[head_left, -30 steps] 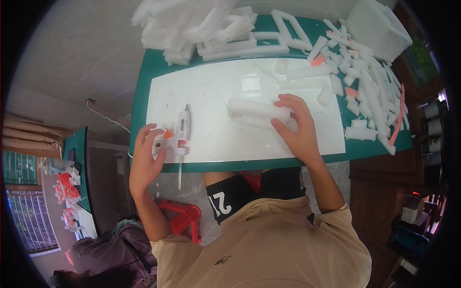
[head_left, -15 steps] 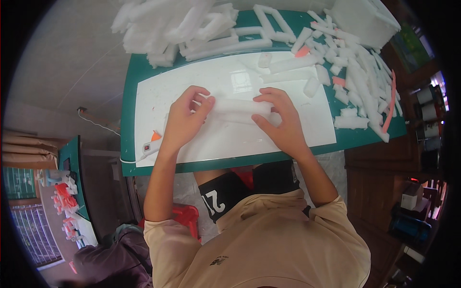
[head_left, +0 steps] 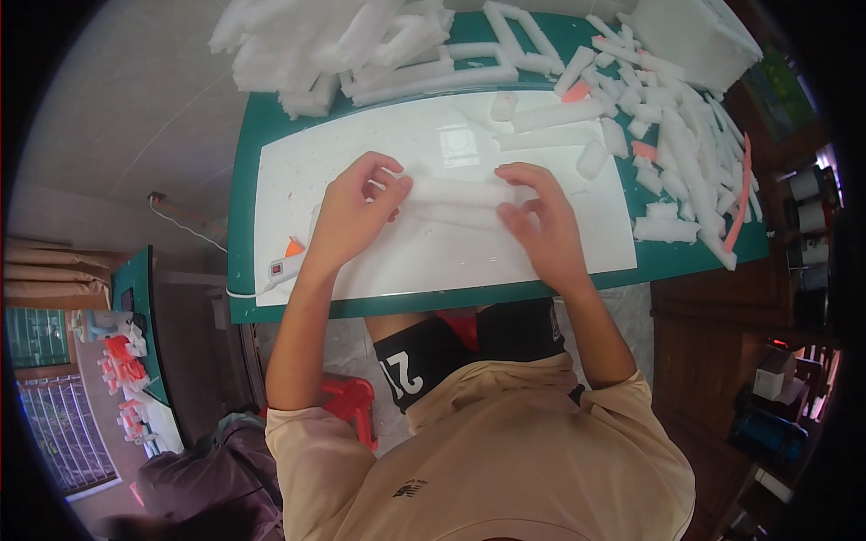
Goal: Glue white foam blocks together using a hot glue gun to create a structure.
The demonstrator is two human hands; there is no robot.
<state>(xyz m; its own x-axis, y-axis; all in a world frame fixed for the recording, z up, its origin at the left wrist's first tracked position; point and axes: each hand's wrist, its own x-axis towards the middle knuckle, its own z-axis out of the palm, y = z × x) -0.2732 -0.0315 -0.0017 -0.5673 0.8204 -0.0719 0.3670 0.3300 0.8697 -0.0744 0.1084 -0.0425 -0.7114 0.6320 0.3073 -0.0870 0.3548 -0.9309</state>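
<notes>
A white foam strip (head_left: 460,191) lies level between my two hands, just above a glossy white board (head_left: 442,270). My left hand (head_left: 365,203) pinches its left end between thumb and fingers. At the right end, my right hand (head_left: 548,225) has its thumb and fingers curled around the strip. Below the strip runs a second pale bar shape; whether it is more foam or a reflection I cannot tell. Beside my left forearm rests a white corded tool (head_left: 287,268) with a small switch and an orange part (head_left: 294,246), partly hidden by the arm.
Loose foam pieces (head_left: 672,153), some pink, cover the right of the green table (head_left: 433,302). Several foam frames (head_left: 397,86) are piled at the back left. A large white foam block (head_left: 695,41) stands back right. A red stool (head_left: 347,406) is below left.
My right hand has shifted a little to the right, its thumb now higher along the strip. The left hand keeps its pinch. The whole view has moved slightly.
</notes>
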